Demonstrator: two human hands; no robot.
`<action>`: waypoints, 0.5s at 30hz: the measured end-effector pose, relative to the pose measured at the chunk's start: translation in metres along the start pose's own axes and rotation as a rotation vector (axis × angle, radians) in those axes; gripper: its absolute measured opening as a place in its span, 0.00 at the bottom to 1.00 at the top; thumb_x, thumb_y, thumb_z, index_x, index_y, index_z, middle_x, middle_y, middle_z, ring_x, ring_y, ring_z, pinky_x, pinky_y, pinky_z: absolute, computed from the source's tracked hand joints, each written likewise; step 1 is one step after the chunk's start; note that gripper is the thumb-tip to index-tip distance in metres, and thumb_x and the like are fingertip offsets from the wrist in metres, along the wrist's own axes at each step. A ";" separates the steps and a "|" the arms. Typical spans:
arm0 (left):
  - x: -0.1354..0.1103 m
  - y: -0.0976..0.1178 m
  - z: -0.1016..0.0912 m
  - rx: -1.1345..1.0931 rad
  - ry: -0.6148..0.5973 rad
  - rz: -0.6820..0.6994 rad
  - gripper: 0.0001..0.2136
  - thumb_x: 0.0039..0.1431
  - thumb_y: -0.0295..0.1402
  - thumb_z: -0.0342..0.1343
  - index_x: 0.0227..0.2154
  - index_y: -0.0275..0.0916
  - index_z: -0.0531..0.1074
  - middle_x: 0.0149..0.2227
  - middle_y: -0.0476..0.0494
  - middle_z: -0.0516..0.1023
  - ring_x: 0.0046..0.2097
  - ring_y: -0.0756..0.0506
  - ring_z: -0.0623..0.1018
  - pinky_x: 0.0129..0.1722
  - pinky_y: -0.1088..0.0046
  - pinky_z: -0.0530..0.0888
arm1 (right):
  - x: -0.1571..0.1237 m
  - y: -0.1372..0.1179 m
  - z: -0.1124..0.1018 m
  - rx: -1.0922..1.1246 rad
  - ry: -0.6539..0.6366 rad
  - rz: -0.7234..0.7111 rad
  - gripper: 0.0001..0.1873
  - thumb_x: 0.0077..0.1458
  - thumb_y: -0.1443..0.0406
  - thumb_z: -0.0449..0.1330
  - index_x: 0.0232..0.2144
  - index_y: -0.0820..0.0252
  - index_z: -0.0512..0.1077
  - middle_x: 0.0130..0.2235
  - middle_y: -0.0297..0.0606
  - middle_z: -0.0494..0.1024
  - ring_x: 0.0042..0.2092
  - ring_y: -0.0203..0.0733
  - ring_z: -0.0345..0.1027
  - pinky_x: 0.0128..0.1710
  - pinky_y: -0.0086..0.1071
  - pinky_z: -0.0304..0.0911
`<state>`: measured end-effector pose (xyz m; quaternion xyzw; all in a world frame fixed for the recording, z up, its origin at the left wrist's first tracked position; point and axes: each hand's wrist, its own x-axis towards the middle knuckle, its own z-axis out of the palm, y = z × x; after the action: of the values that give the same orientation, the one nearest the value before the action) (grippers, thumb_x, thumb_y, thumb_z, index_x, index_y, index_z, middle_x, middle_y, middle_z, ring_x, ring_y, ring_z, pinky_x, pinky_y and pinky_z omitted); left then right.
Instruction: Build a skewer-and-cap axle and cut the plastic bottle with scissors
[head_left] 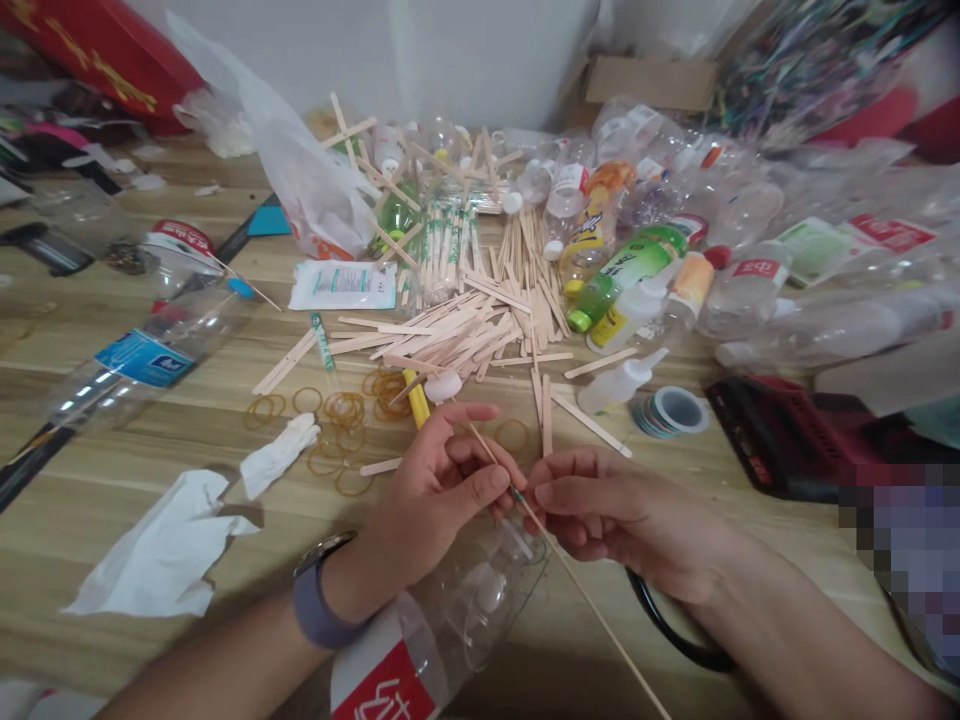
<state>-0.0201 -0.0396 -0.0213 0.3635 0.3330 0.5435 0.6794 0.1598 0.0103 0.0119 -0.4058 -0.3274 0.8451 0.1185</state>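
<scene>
From where I stand, the left hand point(442, 480) is pinching a thin wooden stick point(592, 603) near its upper end. The right hand point(607, 500) has its fingertips drawn together just beside the green patch point(517, 493) on it; what they grip, I can't tell. The stick slants from mid-frame to the bottom edge, right of centre, its longer part beyond the left fingers. A clear bottle point(442, 625) lies beneath, lower centre.

Bare tabletop point(202, 425) between blue-labelled bottle point(142, 358) and tissues point(169, 545), sticks point(457, 335) blocking beyond hands point(439, 475), bottle pile point(637, 255) right
</scene>
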 end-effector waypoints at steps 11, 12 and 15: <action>0.000 0.000 0.000 -0.028 0.009 -0.011 0.15 0.60 0.27 0.61 0.48 0.43 0.65 0.32 0.52 0.80 0.31 0.54 0.77 0.32 0.80 0.72 | -0.002 0.002 0.000 0.044 -0.031 -0.033 0.13 0.43 0.59 0.71 0.23 0.64 0.76 0.20 0.30 0.66 0.20 0.26 0.52 0.17 0.21 0.43; 0.000 0.000 0.000 -0.028 0.010 -0.009 0.15 0.60 0.27 0.61 0.48 0.43 0.65 0.32 0.51 0.80 0.31 0.54 0.77 0.32 0.80 0.72 | -0.003 0.001 0.000 0.042 -0.026 -0.031 0.13 0.42 0.59 0.71 0.23 0.64 0.76 0.20 0.30 0.66 0.20 0.26 0.52 0.17 0.21 0.42; 0.000 0.000 0.001 -0.028 0.020 -0.016 0.15 0.60 0.28 0.61 0.47 0.42 0.65 0.31 0.51 0.80 0.31 0.53 0.77 0.32 0.79 0.72 | -0.003 0.000 0.002 0.033 -0.008 -0.028 0.14 0.42 0.59 0.71 0.24 0.64 0.76 0.21 0.31 0.67 0.21 0.26 0.52 0.18 0.22 0.42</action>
<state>-0.0194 -0.0393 -0.0206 0.3459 0.3351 0.5462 0.6854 0.1608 0.0080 0.0147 -0.3959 -0.3195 0.8501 0.1360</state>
